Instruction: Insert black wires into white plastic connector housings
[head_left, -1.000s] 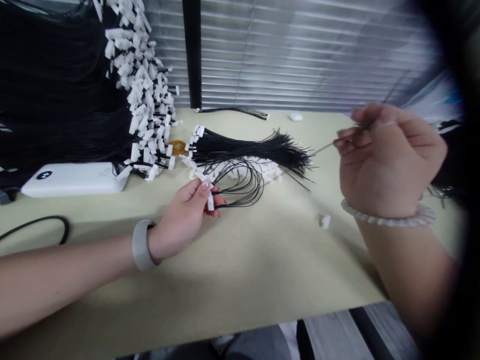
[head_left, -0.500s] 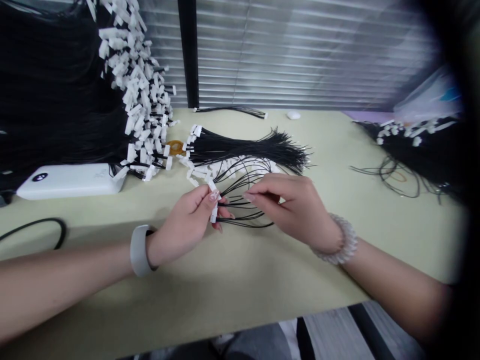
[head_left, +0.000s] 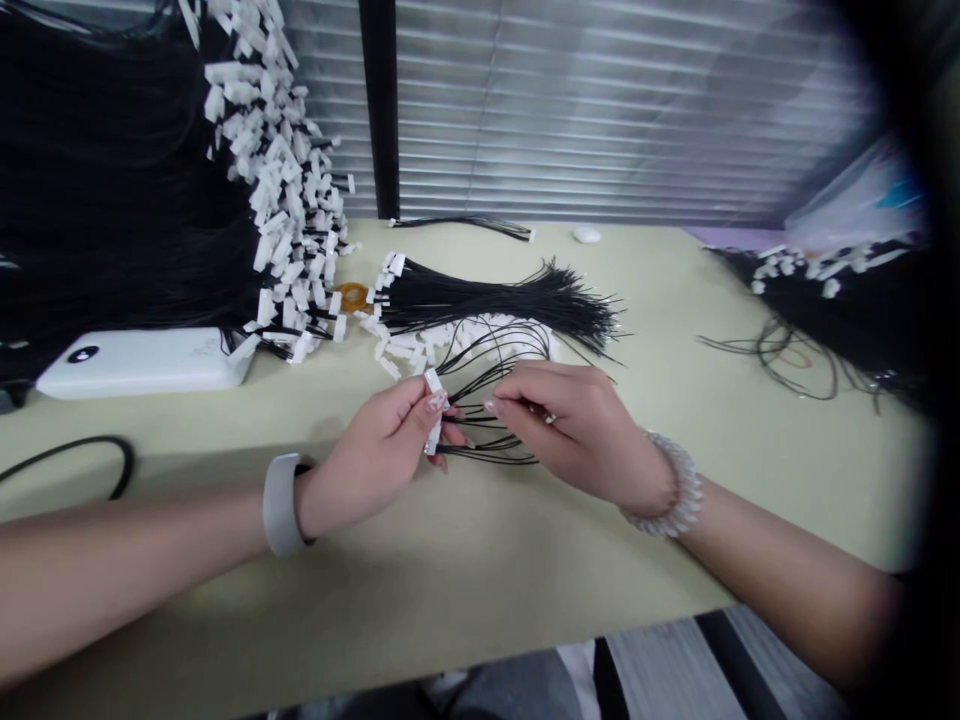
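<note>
Your right hand [head_left: 581,425] has come in from far right to beside your left

Far left: big heap of black cables [head_left: 120,180], white ends facing right, a white power bank [head_left: 142,362] just in front. Moving right, an orange ring [head_left: 352,297] lies on the worktop [head_left: 487,580], beyond your left hand [head_left: 382,430]. That hand pinches a white connector [head_left: 433,440], slightly tilted, between thumb and fingers. Black loops [head_left: 480,383] run from its right side; beyond them lies a bundle of black wires [head_left: 495,298], loose ends pointing right. Your right thumb and forefinger are pressed together just right of the connector, by the look of it on a single black wire [head_left: 471,408]; its tip is too fine to make out. Far right: dark heap of wires [head_left: 862,310], with white ends.

Step in hand, as judged: left steadies the connector, right guides one wire close to it. Next move calls for a firm left pinch, right fingertips lined up with the connector, neighbouring loops kept clear.
</note>
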